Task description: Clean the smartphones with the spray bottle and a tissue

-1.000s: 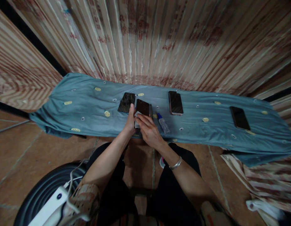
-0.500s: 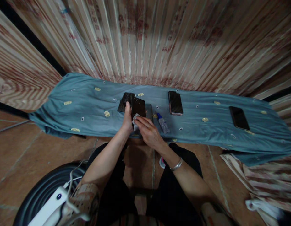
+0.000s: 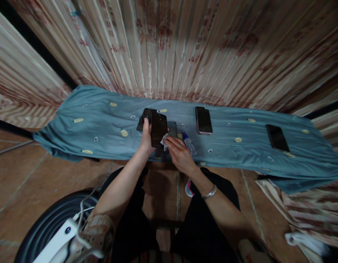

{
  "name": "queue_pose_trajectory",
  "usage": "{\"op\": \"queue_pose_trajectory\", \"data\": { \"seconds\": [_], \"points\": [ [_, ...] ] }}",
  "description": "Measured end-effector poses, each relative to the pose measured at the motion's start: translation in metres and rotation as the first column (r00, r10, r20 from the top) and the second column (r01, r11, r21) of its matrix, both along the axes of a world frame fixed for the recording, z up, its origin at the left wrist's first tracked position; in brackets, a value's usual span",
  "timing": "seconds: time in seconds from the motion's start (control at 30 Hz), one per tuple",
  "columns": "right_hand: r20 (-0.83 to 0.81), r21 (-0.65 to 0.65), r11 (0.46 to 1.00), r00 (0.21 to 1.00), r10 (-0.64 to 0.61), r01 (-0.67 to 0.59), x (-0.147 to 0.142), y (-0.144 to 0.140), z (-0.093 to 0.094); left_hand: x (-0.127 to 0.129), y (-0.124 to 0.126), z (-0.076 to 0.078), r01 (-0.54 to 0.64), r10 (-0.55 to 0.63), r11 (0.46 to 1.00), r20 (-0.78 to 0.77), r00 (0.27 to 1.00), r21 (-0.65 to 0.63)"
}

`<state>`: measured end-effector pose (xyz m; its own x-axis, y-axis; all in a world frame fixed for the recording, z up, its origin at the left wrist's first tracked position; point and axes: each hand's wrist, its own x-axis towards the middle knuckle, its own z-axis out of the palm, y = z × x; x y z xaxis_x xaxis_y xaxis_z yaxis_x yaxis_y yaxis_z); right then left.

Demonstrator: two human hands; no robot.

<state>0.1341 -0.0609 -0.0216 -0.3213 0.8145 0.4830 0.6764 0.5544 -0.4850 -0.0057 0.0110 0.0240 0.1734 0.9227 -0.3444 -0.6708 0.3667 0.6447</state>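
My left hand [image 3: 147, 137] grips a dark smartphone [image 3: 159, 128] by its left side, thumb along the edge; small droplets or specks show on its upper part. Between the fingers of my right hand [image 3: 180, 153] is a crumpled whitish wipe [image 3: 164, 141], at the lower right edge of that phone. Behind the held phone, another dark phone [image 3: 143, 117] lies on the cloth, partly covered. A greyish flat object [image 3: 172, 128] lies partly hidden to the right. Close to my right hand lies a clear bottle with a blue cap [image 3: 189, 144].
A patterned teal cloth [image 3: 108, 142] covers the long narrow table. Further right lie a dark phone [image 3: 203, 120] and another phone [image 3: 277, 138]. Pleated curtains [image 3: 171, 47] hang behind. On the floor at lower left are a round black ribbed object [image 3: 32, 226] and a white power strip [image 3: 58, 239].
My right hand has moved slightly right and down with the wipe, from the phone's lower face to its lower right edge. The held phone has shifted slightly left.
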Motion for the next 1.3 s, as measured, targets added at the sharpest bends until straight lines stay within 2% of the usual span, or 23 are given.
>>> {"op": "queue_pose_trajectory", "data": {
  "seconds": [0.27,0.7,0.97,1.3],
  "points": [
    [0.030,0.000,0.997,0.996,-0.081,0.081,0.005,0.010,-0.001,0.008,-0.008,0.004,0.026,-0.026,1.000,-0.007,1.000,-0.016],
    [0.023,0.016,0.980,0.979,-0.201,0.200,0.010,0.029,-0.006,0.015,-0.019,0.002,0.106,-0.107,0.993,-0.003,0.994,-0.045],
    [0.003,0.028,0.970,0.971,-0.240,0.240,0.014,0.038,-0.008,0.017,-0.026,0.006,0.137,-0.136,0.984,0.014,0.991,-0.119],
    [0.001,0.063,0.962,0.964,-0.265,0.265,0.011,0.042,-0.011,0.013,-0.028,-0.001,0.164,-0.165,0.982,0.000,0.986,-0.091]
  ]
}}
